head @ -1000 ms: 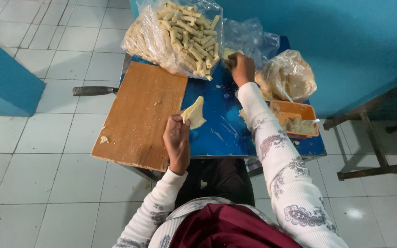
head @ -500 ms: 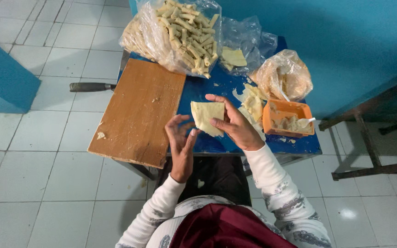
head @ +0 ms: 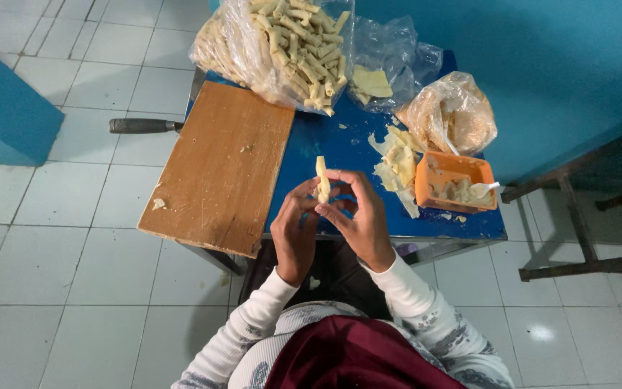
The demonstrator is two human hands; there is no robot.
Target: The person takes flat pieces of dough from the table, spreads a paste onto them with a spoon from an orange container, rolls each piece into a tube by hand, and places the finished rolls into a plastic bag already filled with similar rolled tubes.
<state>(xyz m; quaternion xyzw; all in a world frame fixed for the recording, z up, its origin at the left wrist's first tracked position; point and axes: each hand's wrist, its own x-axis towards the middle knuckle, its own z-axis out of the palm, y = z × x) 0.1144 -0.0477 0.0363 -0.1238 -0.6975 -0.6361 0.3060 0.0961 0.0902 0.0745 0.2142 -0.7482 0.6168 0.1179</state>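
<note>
Pinched between both hands [head: 332, 220], the dough wrapper [head: 321, 179], flat earlier, is now rolled.

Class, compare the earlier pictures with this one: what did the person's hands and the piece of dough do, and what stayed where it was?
The right hand came back from the far bags to join the left hand. The flat dough sheet they held is now a narrow upright roll, pinched between both hands' fingers. The wooden board, bag of finished rolls and orange tub stayed put.
</note>
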